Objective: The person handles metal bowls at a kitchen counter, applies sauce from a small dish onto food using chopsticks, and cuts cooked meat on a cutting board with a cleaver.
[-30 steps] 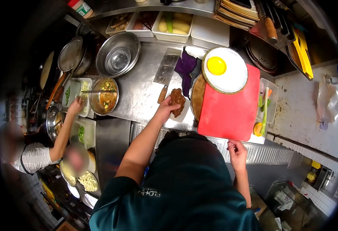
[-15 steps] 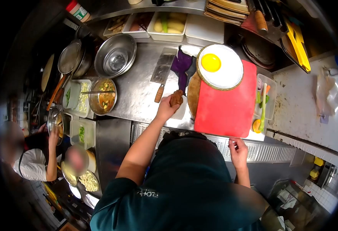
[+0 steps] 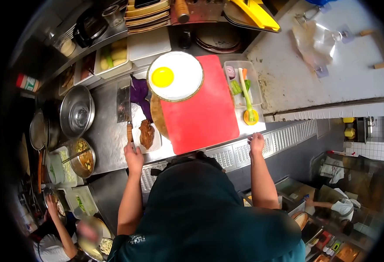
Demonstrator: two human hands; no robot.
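Note:
My left hand [image 3: 134,160] is at the counter's front edge, its fingers stretched towards the handle end of a cleaver [image 3: 123,102]. Whether the fingertips touch the handle, I cannot tell. Just right of the handle, a brown piece of cooked meat [image 3: 147,134] lies on a small white plate [image 3: 155,144]. My right hand [image 3: 256,143] hangs in front of the counter's edge, fingers loosely bent and a little apart, with nothing visible in them. It is nearest to the right front corner of the red cutting board [image 3: 203,118].
A white plate with a yellow disc [image 3: 184,85] overlaps the board. Purple cabbage leaves [image 3: 139,92] lie beside the cleaver. Steel bowls [image 3: 77,109] stand left; a vegetable tub [image 3: 256,94] stands right. Another person's arm [image 3: 60,225] is at lower left.
The meat, earlier in my left hand, now rests on the small white plate. My left hand has moved back towards the cleaver handle. The whole view has swung to the right.

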